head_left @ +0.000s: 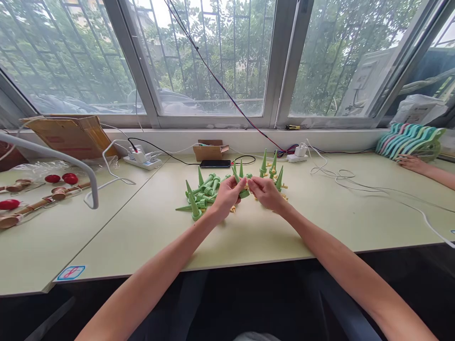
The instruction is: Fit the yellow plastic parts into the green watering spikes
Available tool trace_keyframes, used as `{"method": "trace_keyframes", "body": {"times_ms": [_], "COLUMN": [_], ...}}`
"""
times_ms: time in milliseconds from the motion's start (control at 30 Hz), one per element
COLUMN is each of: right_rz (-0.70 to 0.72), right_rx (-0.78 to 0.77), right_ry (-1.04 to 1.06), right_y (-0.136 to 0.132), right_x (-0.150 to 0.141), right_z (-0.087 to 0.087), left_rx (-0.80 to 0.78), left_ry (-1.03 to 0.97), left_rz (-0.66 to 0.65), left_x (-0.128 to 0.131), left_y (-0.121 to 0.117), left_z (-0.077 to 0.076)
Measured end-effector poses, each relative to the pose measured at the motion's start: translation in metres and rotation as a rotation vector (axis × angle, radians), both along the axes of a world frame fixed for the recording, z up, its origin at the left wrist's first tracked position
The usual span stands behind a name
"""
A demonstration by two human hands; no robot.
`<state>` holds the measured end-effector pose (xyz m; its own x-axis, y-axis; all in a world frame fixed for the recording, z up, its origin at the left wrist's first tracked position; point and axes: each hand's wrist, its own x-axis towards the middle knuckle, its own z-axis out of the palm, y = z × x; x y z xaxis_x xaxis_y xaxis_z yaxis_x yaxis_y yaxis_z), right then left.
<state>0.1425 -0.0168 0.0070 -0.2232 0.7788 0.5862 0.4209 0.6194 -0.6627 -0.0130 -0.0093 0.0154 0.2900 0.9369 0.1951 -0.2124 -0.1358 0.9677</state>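
My left hand (228,195) and my right hand (266,193) meet over the pale green table (249,232), fingers pinched together on one green cone-shaped plastic spike (243,192) held between them. A pile of the same green spikes (199,194) lies flat just left of my left hand. Behind my right hand, several spikes (272,168) stand upright with small yellow parts (283,195) at their bases.
A black phone (215,164), a small cardboard box (209,150) and power strips (142,160) with cables lie near the window. Another person's hand (412,162) rests by stacked coloured hangers (408,138) at far right. Wooden toys with red balls (60,179) lie left.
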Motion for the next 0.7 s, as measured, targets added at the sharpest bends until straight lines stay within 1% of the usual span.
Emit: {"method": "trace_keyframes", "body": {"times_ms": [300, 500, 600, 700], "right_rz": [-0.022, -0.035, -0.082, -0.161], "right_rx": [-0.024, -0.025, 0.011, 0.039], "right_ry": [-0.007, -0.001, 0.016, 0.022], "right_y": [-0.0018, 0.0000, 0.0030, 0.0073], "right_x": [-0.0021, -0.0034, -0.0012, 0.0038], "right_z": [0.0011, 0.0006, 0.0006, 0.0013], "left_rx": [-0.001, -0.002, 0.068, 0.197], "left_ry": [0.053, 0.054, 0.136, 0.293], "left_rz": [0.088, 0.064, 0.089, 0.114], "left_x": [0.0018, 0.0015, 0.0013, 0.0007], "left_y": [-0.0011, -0.0001, 0.0001, -0.0019], "left_z": [-0.0016, -0.0011, -0.0014, -0.0015]}}
